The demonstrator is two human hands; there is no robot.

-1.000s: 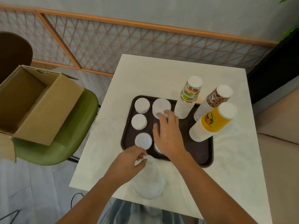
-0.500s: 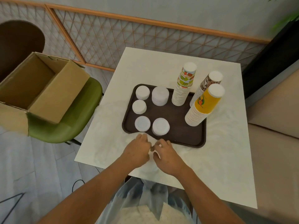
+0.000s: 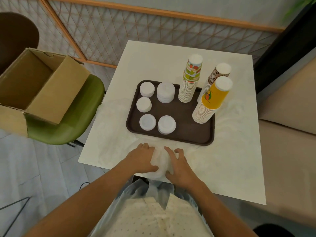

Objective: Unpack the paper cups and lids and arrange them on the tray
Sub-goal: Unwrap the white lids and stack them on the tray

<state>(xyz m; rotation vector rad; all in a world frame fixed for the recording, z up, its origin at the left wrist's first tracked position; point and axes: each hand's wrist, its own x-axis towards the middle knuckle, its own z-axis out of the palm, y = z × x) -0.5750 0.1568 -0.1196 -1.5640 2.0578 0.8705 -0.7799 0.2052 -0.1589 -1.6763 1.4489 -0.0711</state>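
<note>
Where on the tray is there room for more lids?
Bare tray shows in the middle and near right corner, between the lid stacks and the yellow cup stack. The left side and far right are crowded.

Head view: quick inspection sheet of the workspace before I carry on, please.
Surface: white table, square top.
Job's things: brown tray holds five lid stacks at left; three cup stacks at right: green-patterned, brown-patterned (base hidden), yellow.
Clutter: crumpled plastic wrap at the table's near edge.
Hands: left hand and right hand both grip the wrap.
Cables: thin dark loop on the floor, possibly a cable.
Surroundings: open cardboard box on green chair, left; lattice screen behind; beige seat, right.
</note>
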